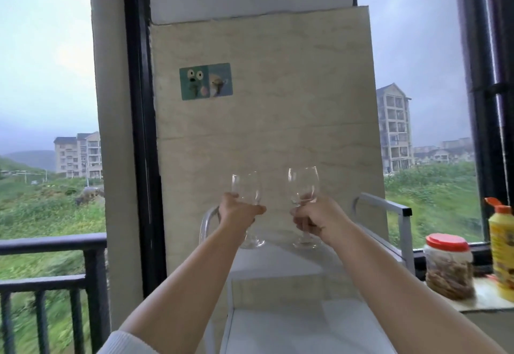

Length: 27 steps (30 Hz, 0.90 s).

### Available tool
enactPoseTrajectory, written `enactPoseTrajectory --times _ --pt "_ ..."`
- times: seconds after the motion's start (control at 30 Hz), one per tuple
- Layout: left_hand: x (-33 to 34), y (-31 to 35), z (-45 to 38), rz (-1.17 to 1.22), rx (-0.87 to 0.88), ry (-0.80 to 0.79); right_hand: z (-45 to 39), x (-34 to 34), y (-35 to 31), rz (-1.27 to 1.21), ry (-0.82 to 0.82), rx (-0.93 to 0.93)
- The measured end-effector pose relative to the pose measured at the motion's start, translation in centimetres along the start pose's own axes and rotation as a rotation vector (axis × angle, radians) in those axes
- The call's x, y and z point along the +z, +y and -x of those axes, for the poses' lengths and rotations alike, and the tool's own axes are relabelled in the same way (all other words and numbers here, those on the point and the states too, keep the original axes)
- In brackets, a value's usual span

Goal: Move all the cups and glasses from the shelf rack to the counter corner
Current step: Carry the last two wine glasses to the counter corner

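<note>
Two clear wine glasses stand side by side over the top level of a white shelf rack (383,205), against a marble wall panel. My left hand (236,212) grips the left wine glass (247,188) just below its bowl. My right hand (314,218) grips the right wine glass (303,184) at the stem. Both glass feet show below my hands, at or just above the rack's top surface; I cannot tell whether they touch it. Both glasses are upright and look empty.
A red-lidded plastic jar (448,266) and a yellow bottle with an orange cap (502,248) stand on the counter at the right. Windows flank the panel, with a dark balcony railing (52,242) at the left. A lower white rack level (292,331) lies below my arms.
</note>
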State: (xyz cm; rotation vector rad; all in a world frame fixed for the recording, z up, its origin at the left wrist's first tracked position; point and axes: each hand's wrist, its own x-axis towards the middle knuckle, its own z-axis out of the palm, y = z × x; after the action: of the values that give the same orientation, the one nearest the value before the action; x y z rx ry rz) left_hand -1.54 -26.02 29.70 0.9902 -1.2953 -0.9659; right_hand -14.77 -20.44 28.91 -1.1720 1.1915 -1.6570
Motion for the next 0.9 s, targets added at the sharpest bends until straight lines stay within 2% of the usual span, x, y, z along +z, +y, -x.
enactPoseTrajectory --times 0.07,0.17,0.3,0.4,0.53,0.67,0.9 --pt "-0.1 0.1 1.4 0.033 0.03 -0.004 1.3 -0.3 -0.1 -0.036 0.05 -0.05" --pt "-0.1 -0.4 3.6 0.117 0.095 -0.067 3.8 -1.2 0.3 0.037 0.135 -0.142" --pt "1.5 -0.3 6.4 0.28 0.139 -0.258 8.0 -4.0 -0.3 -0.087 0.155 -0.178" --pt "4.0 0.3 9.2 0.332 0.137 -0.401 11.5 -6.9 -1.2 -0.055 0.206 -0.14" --pt "9.5 1.9 14.3 0.368 0.094 -0.622 16.6 -12.6 -2.9 -0.008 0.364 -0.128" --pt "15.7 3.0 20.6 0.386 0.064 -0.757 22.2 -18.8 -5.3 0.038 0.484 -0.145" --pt "28.9 4.9 39.2 0.456 0.019 -1.043 38.6 -32.9 -10.3 0.187 0.785 -0.145"
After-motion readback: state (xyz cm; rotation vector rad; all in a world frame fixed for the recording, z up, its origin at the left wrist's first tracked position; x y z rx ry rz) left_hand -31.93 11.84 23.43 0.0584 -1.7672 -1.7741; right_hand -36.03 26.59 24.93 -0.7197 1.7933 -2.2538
